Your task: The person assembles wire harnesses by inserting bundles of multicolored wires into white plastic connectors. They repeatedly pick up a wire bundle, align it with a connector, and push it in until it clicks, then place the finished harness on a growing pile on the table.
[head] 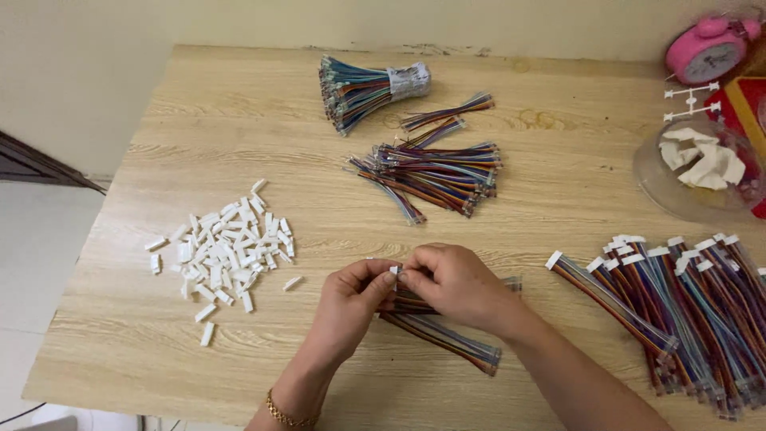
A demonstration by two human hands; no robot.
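At the far right of the light wood-grain bench [239, 120] we see a clear round plastic bowl [662, 191] holding crumpled white paper scraps [706, 164]. Just beyond it lie two small white plastic sprue pieces [690, 102], and a pink round alarm clock [708, 49] stands at the far right corner.

Near the middle, our left hand [351, 307] and right hand [455, 283] meet. The fingers [381, 275] of both are pinched closed together on a small white plastic connector housing [394, 273], at the end of a short multicoloured ribbon cable [443, 331] that trails under the right hand towards the near edge.

To the left lies a loose heap of small white plastic housings [227, 251]. At the far middle a taped bundle of multicoloured wires [367, 86] fans out, with a loose pile of bare-ended multicoloured cables [435, 172] just nearer. On the near right is a stack of multicoloured cables with white housings fitted [694, 311].

A cream wall [120, 48] rises behind the bench, and pale floor tiles [32, 263] show at the left.
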